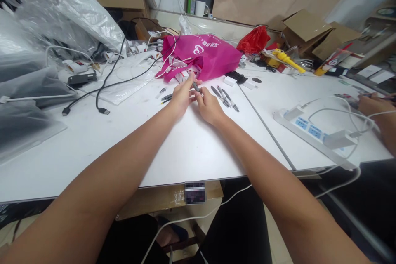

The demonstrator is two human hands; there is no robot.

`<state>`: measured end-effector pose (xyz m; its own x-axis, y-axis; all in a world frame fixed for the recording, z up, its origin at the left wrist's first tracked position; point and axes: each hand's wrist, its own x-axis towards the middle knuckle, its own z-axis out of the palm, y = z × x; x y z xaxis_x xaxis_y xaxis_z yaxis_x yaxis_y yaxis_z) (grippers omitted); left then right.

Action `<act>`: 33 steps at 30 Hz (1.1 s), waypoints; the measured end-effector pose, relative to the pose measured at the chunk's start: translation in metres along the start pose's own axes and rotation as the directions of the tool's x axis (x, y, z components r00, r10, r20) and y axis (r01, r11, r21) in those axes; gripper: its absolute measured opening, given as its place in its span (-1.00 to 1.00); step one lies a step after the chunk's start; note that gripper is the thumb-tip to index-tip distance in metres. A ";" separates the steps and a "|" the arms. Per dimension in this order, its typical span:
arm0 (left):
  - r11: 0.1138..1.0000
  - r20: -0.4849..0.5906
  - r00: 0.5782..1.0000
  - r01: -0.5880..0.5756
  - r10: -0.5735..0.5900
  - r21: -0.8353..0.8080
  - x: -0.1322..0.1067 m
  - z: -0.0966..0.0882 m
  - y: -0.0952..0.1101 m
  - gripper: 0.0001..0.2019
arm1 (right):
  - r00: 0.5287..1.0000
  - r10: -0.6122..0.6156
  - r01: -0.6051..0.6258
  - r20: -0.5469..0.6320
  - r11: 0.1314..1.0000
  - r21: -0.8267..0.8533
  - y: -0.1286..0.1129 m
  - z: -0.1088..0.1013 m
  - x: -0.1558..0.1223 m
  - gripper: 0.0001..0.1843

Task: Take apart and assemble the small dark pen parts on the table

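Observation:
Over the white table, both my hands meet at a dark grey pen. My left hand grips its upper part, thumb along the side. The fingers of my right hand are closed round its lower end, which they partly hide. Several grey and white pens lie just right of my right hand. Thin dark pen pieces, one with a yellowish tip, and a small clear part lie left of my left hand. A pink bag lies open behind my hands.
Black USB cables and plastic bags crowd the left side. At right are a power strip with plugged-in chargers and another person's hand. White adapters, a red bag and cardboard boxes stand farther back.

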<state>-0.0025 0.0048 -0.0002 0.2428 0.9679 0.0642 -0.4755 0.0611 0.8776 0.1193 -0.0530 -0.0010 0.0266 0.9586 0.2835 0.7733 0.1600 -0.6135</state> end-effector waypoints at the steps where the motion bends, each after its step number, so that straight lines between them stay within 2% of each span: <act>1: 1.000 0.041 0.999 0.017 -0.016 -0.011 0.000 0.000 0.000 -0.69 | 1.000 0.001 -0.001 -0.013 1.000 0.001 0.001 0.000 0.000 -0.64; 3: 1.000 0.087 0.996 0.016 -0.017 0.003 0.000 0.000 0.000 -0.76 | 0.999 -0.006 0.007 -0.041 1.000 0.004 0.003 0.000 0.001 -0.66; 5: 0.999 0.054 0.998 -0.013 0.011 0.053 0.000 -0.001 0.000 -0.77 | 0.999 -0.024 0.024 -0.045 1.000 0.000 0.005 0.000 0.001 -0.65; 8: 0.996 -0.009 1.000 -0.013 0.014 0.090 -0.001 -0.001 0.001 -0.68 | 0.999 -0.036 0.036 -0.024 0.999 -0.014 0.004 0.000 0.001 -0.62; 13: 0.999 0.110 0.994 -0.014 0.009 0.042 -0.001 -0.002 0.001 -0.80 | 0.999 -0.023 0.021 -0.042 0.999 -0.038 0.004 0.000 0.001 -0.56; 15: 0.997 0.088 0.995 -0.045 0.040 0.061 0.001 -0.003 -0.002 -0.81 | 0.998 -0.039 0.037 -0.051 0.998 -0.041 0.006 0.001 0.002 -0.54; 19: 0.992 -0.011 0.998 -0.062 0.064 0.113 0.006 -0.006 -0.007 -0.66 | 0.997 -0.066 0.064 -0.035 0.997 -0.052 0.009 0.003 0.003 -0.55; 21: 0.994 -0.008 0.999 -0.047 0.048 0.094 0.007 -0.006 -0.007 -0.65 | 0.996 -0.075 0.074 -0.040 0.996 -0.040 0.011 0.004 0.004 -0.57; 25: 1.000 0.102 0.995 0.006 -0.008 0.018 0.004 -0.005 -0.001 -0.83 | 0.995 -0.059 0.059 -0.078 0.998 -0.007 0.014 0.004 0.005 -0.58; 28: 1.000 0.120 0.993 0.007 -0.009 0.012 0.004 -0.004 0.000 -0.93 | 0.995 -0.054 0.053 -0.080 0.998 -0.018 0.015 0.004 0.006 -0.57; 33: 0.999 0.077 0.997 -0.015 0.013 0.029 0.006 -0.006 -0.002 -0.76 | 0.994 -0.078 0.077 -0.071 0.997 -0.008 0.015 0.004 0.005 -0.57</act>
<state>-0.0055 0.0115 -0.0044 0.3011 0.9470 0.1116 -0.4548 0.0397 0.8897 0.1285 -0.0445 -0.0118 0.0117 0.9240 0.3822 0.7781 0.2317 -0.5839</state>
